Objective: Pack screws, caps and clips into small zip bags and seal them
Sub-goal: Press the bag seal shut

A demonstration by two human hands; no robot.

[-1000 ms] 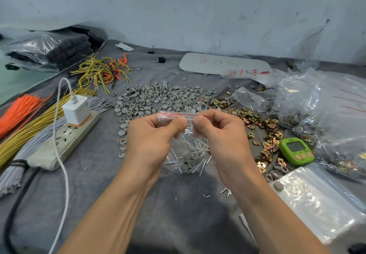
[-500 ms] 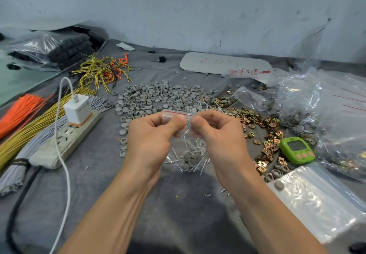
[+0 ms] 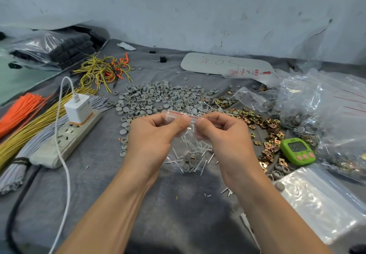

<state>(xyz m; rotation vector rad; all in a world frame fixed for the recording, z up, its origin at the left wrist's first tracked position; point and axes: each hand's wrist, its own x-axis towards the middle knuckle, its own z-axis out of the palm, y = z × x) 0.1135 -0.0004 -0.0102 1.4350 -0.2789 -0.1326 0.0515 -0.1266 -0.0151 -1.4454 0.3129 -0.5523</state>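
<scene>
While both hands, left (image 3: 156, 135) and right (image 3: 221, 135), pinch the bag (image 3: 188, 150) at centre frame, its zip strip runs left-right between their thumbs, contents hanging below.

We list: zip bag (image 3: 189, 144) between left hand (image 3: 154, 137) and right hand (image 3: 225, 137); caps (image 3: 158, 99) beyond; clips (image 3: 267, 131), timer (image 3: 298, 150) rightward; power strip (image 3: 65, 141) leftward.

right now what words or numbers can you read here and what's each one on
"50": red handwriting on the white board, probably, since it is seen from an odd angle; the scrawl beside it is unreadable.
Red print on the packet lying on the board's edge: too small to read.
Digits on the green timer display: too blurred to read.
</scene>
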